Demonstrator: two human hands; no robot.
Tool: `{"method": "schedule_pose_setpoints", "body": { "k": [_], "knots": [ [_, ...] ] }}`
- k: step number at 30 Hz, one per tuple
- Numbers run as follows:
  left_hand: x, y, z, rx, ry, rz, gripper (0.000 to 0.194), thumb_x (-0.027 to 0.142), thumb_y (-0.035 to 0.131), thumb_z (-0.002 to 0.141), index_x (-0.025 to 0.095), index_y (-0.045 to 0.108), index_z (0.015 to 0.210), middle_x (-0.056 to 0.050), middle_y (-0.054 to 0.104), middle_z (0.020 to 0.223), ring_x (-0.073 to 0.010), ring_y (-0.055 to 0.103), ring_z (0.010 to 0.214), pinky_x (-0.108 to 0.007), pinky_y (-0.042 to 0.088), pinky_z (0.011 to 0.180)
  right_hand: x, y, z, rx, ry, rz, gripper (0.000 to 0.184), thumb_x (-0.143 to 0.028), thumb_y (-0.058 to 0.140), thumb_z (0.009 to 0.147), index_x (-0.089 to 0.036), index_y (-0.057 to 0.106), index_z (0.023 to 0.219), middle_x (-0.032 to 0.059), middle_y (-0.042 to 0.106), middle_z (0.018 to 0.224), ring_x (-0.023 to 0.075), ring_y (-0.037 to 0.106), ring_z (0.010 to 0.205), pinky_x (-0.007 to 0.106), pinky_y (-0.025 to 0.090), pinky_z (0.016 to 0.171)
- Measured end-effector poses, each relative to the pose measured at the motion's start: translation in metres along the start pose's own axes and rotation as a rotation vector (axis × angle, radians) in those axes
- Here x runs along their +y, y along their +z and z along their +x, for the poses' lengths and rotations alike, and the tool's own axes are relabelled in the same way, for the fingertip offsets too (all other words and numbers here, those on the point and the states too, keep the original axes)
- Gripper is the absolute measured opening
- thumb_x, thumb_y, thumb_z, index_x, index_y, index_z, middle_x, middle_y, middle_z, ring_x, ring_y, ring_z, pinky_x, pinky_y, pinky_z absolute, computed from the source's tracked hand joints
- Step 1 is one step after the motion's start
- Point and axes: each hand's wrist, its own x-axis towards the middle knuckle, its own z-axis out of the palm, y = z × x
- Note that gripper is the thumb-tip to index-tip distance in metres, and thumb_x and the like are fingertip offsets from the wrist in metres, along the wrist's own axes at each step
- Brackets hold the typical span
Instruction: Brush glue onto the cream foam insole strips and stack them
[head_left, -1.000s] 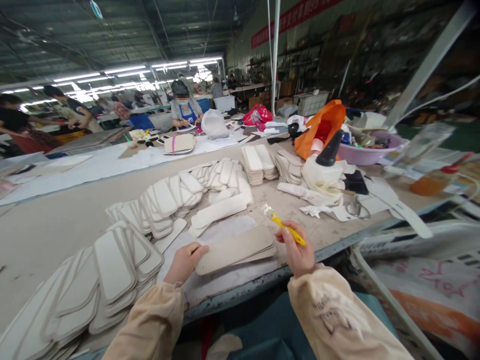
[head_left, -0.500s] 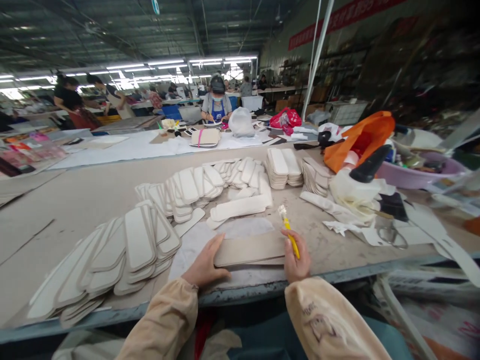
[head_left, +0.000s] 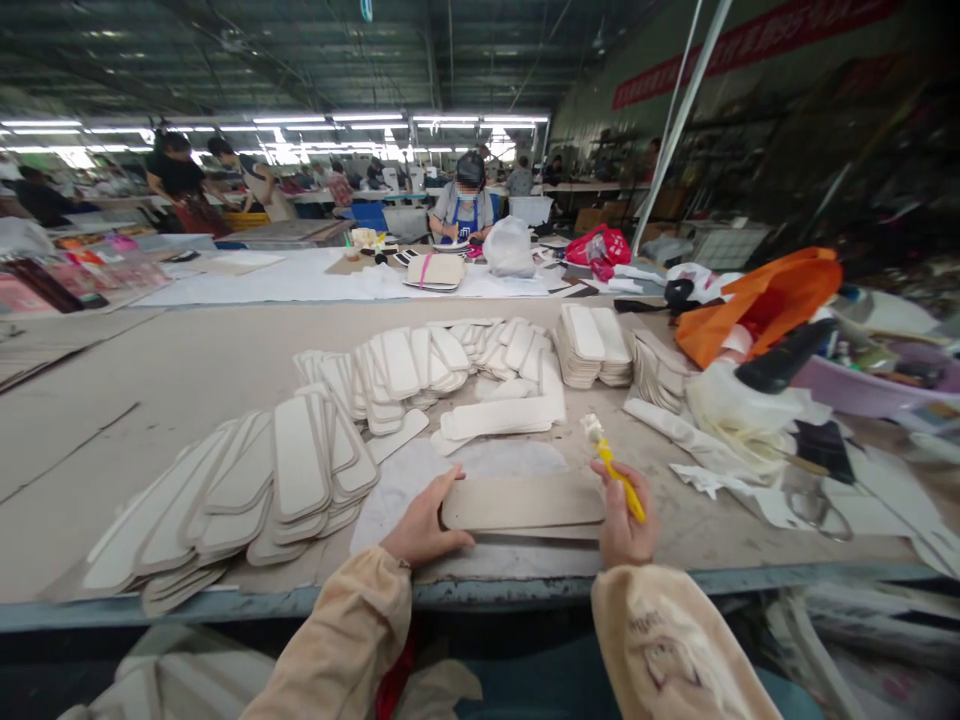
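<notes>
My left hand [head_left: 426, 525] grips the left end of a long beige strip [head_left: 521, 502], with the thumb along its near edge and the fingers at its far corner. Another strip shows under it, lying on a white sheet [head_left: 375, 500]. In my right hand [head_left: 628, 525], a yellow-handled brush [head_left: 621, 480] points up and away, its bristles coated with white paste. That hand is at the right end of the strip; whether it also presses on it I cannot tell. Just beyond, a few pale strips [head_left: 499, 415] lie on the table [head_left: 247, 345].
Fanned piles of pale rounded strips [head_left: 300, 460] spread on the left, with upright stacks [head_left: 589, 345] at the back. To the right are an orange bag [head_left: 765, 300], a plastic-wrapped container [head_left: 739, 400], scissors [head_left: 817, 505] and a lilac basin [head_left: 862, 390]. A co-worker [head_left: 463, 205] sits opposite.
The view has shifted, so the whole scene sits further right. Both hands keep their holds at the strip's ends, and the brush is slightly more tilted.
</notes>
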Motion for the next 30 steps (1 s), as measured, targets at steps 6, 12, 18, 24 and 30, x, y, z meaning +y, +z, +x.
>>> {"method": "schedule_pose_setpoints", "body": {
  "k": [6, 12, 18, 24, 30],
  "knots": [
    [0.002, 0.0, -0.003, 0.023, 0.025, -0.032, 0.111, 0.045, 0.08, 0.054, 0.021, 0.02, 0.145, -0.013, 0.046, 0.134, -0.0305, 0.044, 0.123, -0.045, 0.031, 0.107, -0.031, 0.011, -0.018, -0.206, 0.159, 0.173, 0.033, -0.048, 0.052, 0.085, -0.017, 0.057, 0.093, 0.0008, 0.061, 0.058, 0.0119, 0.049, 0.041, 0.024, 0.038, 0.04],
    [-0.003, 0.0, -0.003, 0.064, 0.049, -0.108, 0.109, 0.043, 0.077, 0.058, 0.02, 0.016, 0.145, -0.014, 0.048, 0.132, -0.03, 0.045, 0.122, -0.045, 0.033, 0.106, -0.049, 0.046, -0.037, -0.463, 0.33, 0.213, 0.034, -0.051, 0.054, 0.084, -0.018, 0.056, 0.089, -0.0023, 0.056, 0.053, 0.0104, 0.045, 0.039, 0.022, 0.035, 0.037],
    [-0.005, 0.002, -0.003, 0.07, 0.054, -0.123, 0.11, 0.041, 0.077, 0.059, 0.02, 0.013, 0.146, -0.01, 0.052, 0.125, -0.0268, 0.051, 0.115, -0.041, 0.038, 0.101, -0.053, 0.069, -0.044, -0.575, 0.431, 0.186, 0.035, -0.053, 0.051, 0.085, -0.019, 0.053, 0.089, -0.0045, 0.055, 0.053, 0.0095, 0.043, 0.04, 0.02, 0.033, 0.038],
    [0.0, 0.001, -0.003, 0.081, 0.024, -0.101, 0.109, 0.037, 0.075, 0.06, 0.022, 0.009, 0.146, -0.008, 0.054, 0.123, -0.0255, 0.052, 0.113, -0.04, 0.039, 0.101, -0.049, 0.062, -0.038, -0.572, 0.373, 0.013, 0.036, -0.057, 0.052, 0.083, -0.021, 0.055, 0.085, -0.005, 0.055, 0.051, 0.0125, 0.047, 0.04, 0.023, 0.037, 0.041],
    [0.004, -0.002, -0.004, 0.078, 0.024, -0.051, 0.096, 0.037, 0.073, 0.062, 0.021, 0.023, 0.143, -0.009, 0.054, 0.126, -0.0262, 0.051, 0.116, -0.039, 0.037, 0.102, -0.049, 0.021, -0.01, -0.447, 0.279, -0.293, 0.042, -0.06, 0.046, 0.084, -0.021, 0.058, 0.075, -0.0041, 0.052, 0.044, 0.0144, 0.047, 0.038, 0.026, 0.038, 0.043]
  ]
}}
